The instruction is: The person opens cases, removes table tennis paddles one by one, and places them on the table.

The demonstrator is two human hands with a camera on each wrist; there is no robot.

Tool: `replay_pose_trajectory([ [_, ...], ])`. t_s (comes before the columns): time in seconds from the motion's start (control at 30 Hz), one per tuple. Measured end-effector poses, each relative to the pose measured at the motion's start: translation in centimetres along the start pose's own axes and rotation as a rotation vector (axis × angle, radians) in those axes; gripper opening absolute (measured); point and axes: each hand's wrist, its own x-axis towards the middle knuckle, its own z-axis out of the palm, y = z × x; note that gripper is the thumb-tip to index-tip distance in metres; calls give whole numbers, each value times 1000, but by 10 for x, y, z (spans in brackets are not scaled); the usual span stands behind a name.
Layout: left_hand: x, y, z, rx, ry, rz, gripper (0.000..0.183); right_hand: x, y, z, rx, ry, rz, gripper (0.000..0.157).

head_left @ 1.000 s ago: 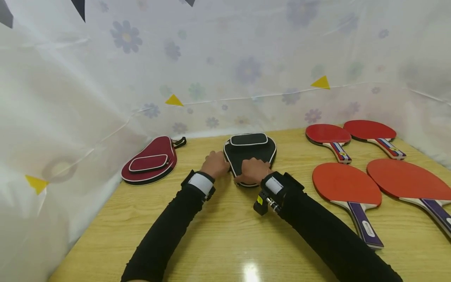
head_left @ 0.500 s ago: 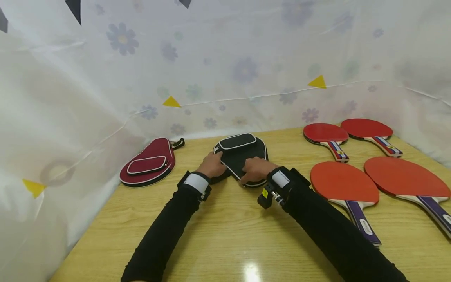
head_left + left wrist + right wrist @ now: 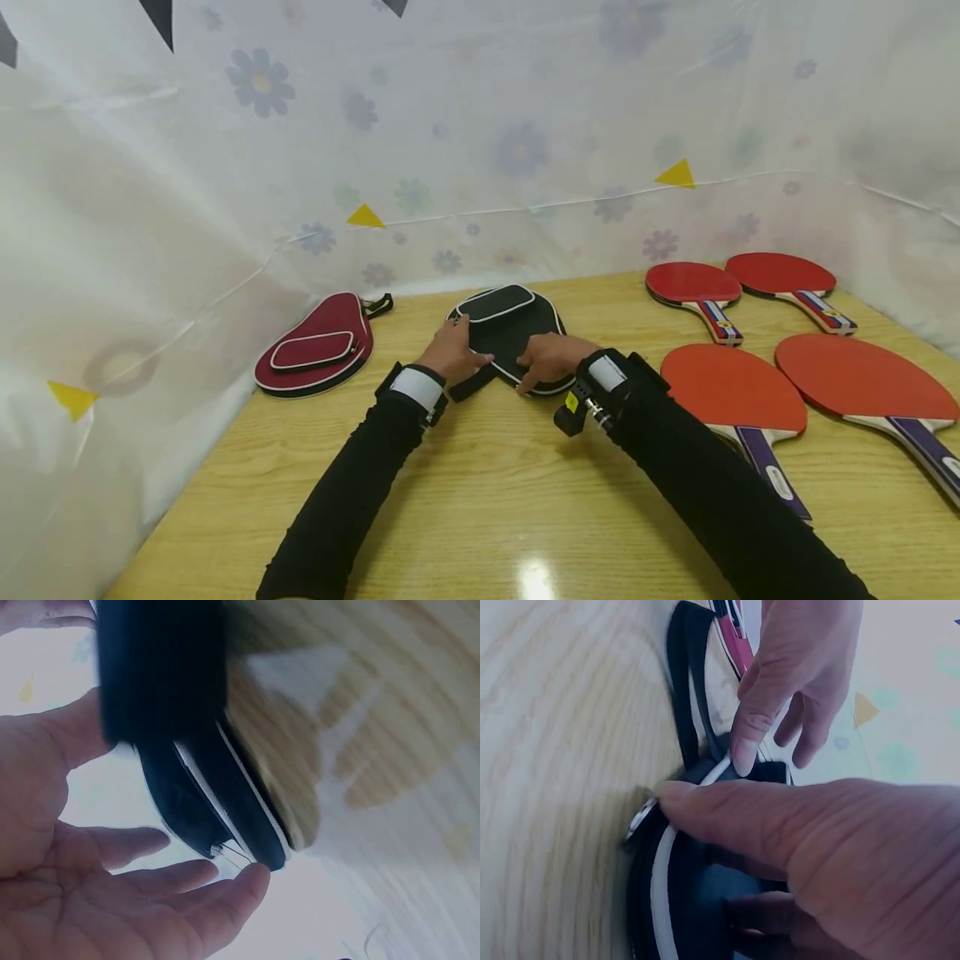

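A black table tennis paddle case (image 3: 513, 332) with white piping and a front pocket lies at the back middle of the table, turned at a slant. At its left edge is my left hand (image 3: 450, 353), fingers spread and thumb reaching over the narrow end. The left wrist view shows relaxed fingertips beside the pocket side. My right hand (image 3: 555, 360) holds the lower right edge, thumb on the piping and other fingers bent against the front. Close to that thumb, a metal zipper pull (image 3: 639, 819) sticks out. A black strap loop (image 3: 474, 382) extends from the narrow end.
To the left lies a maroon paddle case (image 3: 321, 348) with a black strap. On the right rest several paddles, among them a red one (image 3: 692, 283) and an orange-red one (image 3: 731, 385) near my right forearm. Flowered sheeting (image 3: 517, 150) hangs behind the table (image 3: 450, 500).
The black case has turned, its narrow end swinging left and its strap coming into view. My left hand has loosened and spread its fingers. My right hand has shifted slightly right along the edge.
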Motion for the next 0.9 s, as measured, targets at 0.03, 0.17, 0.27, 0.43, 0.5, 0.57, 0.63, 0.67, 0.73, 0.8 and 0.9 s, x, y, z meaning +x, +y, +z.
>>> replay_pose_trajectory([
  [0.03, 0, 0, 0, -14, 3, -9, 86, 0, 1, -1, -2, -11, -6, 62],
  [0.17, 1, -1, 0, -15, 16, 1, 88, -4, 7, -3, -9, -48, -37, 62],
  [0.27, 0, -2, -1, 2, 27, 17, 86, -5, 9, -5, -37, -61, -61, 60],
  [0.43, -2, -5, -1, 12, 48, 19, 81, -7, 10, -9, -150, -64, -128, 57],
  [0.5, -2, -6, -2, 19, 50, 3, 80, -5, 12, -9, -197, -71, -148, 58],
  [0.57, -2, -9, -2, 16, 48, -17, 82, 5, 21, -6, -257, -66, -180, 58],
  [0.63, -3, -11, -3, 5, 40, -36, 84, 25, 39, 2, -316, -62, -218, 58],
  [0.67, -3, -13, -4, -3, 34, -40, 85, 40, 51, 9, -353, -40, -249, 57],
  [0.73, -4, -17, -5, -11, 14, -48, 87, 67, 78, 22, -400, 5, -312, 55],
  [0.8, -5, -22, -7, -5, -12, -46, 89, 78, 87, 27, -381, 4, -288, 53],
  [0.9, -6, -31, -12, 2, -68, -16, 91, 59, 71, 20, -244, 6, -177, 53],
])
